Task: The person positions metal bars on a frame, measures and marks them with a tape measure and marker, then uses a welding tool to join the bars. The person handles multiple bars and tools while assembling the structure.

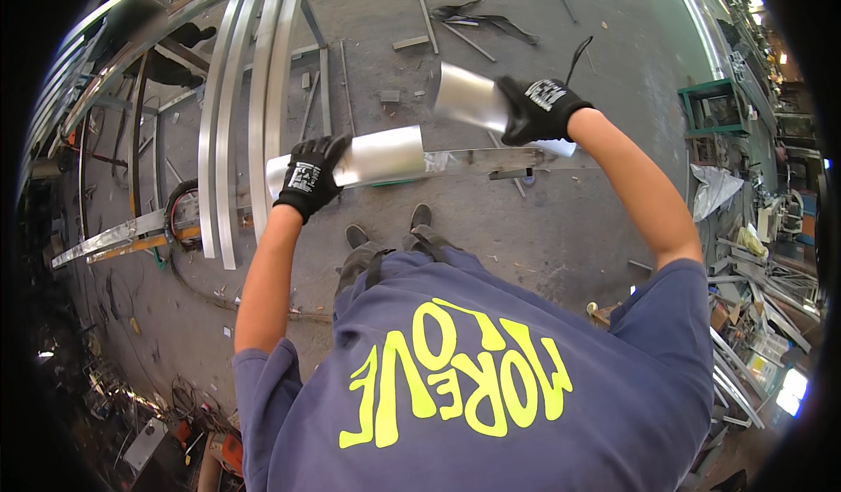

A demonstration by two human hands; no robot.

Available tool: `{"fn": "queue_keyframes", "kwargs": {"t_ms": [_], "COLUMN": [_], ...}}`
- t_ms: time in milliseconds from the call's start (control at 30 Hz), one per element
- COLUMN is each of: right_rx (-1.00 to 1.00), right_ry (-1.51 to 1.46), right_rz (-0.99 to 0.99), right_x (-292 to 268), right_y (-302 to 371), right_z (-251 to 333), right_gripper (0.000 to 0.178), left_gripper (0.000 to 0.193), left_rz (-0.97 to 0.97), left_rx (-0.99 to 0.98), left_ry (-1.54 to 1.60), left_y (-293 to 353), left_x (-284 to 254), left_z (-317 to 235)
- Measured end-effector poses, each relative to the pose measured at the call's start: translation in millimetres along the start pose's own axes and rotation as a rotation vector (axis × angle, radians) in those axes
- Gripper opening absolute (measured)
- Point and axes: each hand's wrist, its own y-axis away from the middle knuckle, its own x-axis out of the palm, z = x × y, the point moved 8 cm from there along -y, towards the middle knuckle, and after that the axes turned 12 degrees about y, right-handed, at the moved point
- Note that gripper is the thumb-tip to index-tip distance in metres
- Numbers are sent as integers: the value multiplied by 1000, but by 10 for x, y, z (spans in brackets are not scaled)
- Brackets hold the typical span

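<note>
So I'm using the long metal bar [477, 161] running crosswise as the reference for everything here. Left hand [314, 175], in a black glove, is on the longer silver tube [385, 154], which lies along the bar's left-hand stretch. Fingers are bent over the top of it, but the underside is hidden, so I honestly can't tell if they're clamping it or just pressing. Right hand [536, 111], same kind of glove, has its thumb and fingers wrapped round one end of a shorter silver tube [471, 98], a bit blurry, just on the far side of the bar and apart from the longer one.

Long shiny profiles [266, 71] stretch away past the bar's left part. A dark strap [491, 21] lies on the floor beyond the bar, a green metal frame [714, 109] is off past its right end, and two shoes [420, 215] are on its near side.
</note>
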Motion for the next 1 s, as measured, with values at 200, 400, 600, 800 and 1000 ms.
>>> {"fn": "queue_keyframes", "kwargs": {"t_ms": [200, 400, 600, 800, 1000], "right_rx": [-152, -150, -191, -272, -214], "right_ry": [172, 109, 176, 153, -11], "right_rz": [311, 264, 294, 280, 254], "right_x": [1244, 1743, 1817, 1732, 1681], "right_y": [-82, -79, -159, -316, -135], "right_z": [-405, -390, -394, -240, -406], "right_gripper": [101, 110, 122, 122, 126], "left_gripper": [94, 96, 95, 98, 113], "left_rz": [429, 228, 302, 208, -38], "left_rx": [-7, 18, -52, -25, 14], "left_ry": [-133, -121, -131, -31, -49], "left_y": [-236, -198, -297, -276, -98], "left_x": [799, 1029, 1130, 1060, 704], "left_z": [-48, -152, -188, -196, -465]}}
